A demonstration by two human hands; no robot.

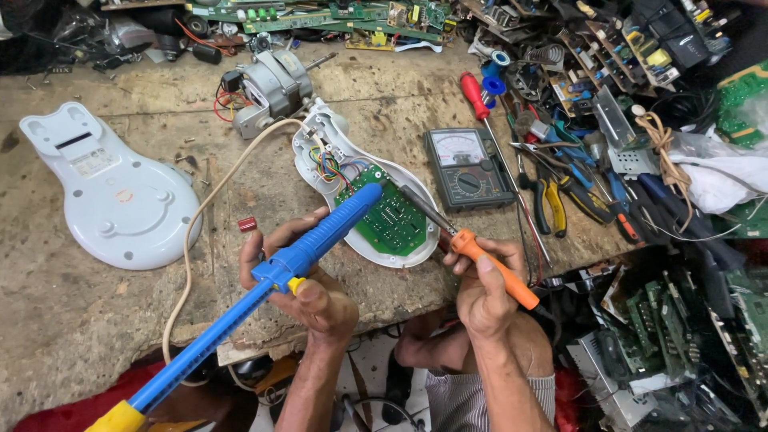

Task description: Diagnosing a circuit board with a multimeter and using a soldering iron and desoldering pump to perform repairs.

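My left hand [308, 284] grips a long blue desoldering pump [316, 248] with a yellow button and yellow end; its tip rests over the green circuit board [392, 220]. That board lies in a white, pear-shaped plastic housing [316, 144] with coloured wires at its narrow end. My right hand [484, 292] holds a soldering iron with an orange handle [492, 264]; its metal shaft points up-left onto the same board, close to the pump's tip.
The housing's white bottom cover [112, 196] lies at the left. A small electric motor [268, 88] sits behind, a cream cable [204, 208] curving off it. An analogue multimeter [468, 168], red screwdriver [476, 96], pliers [552, 204] and piled circuit boards [680, 320] crowd the right.
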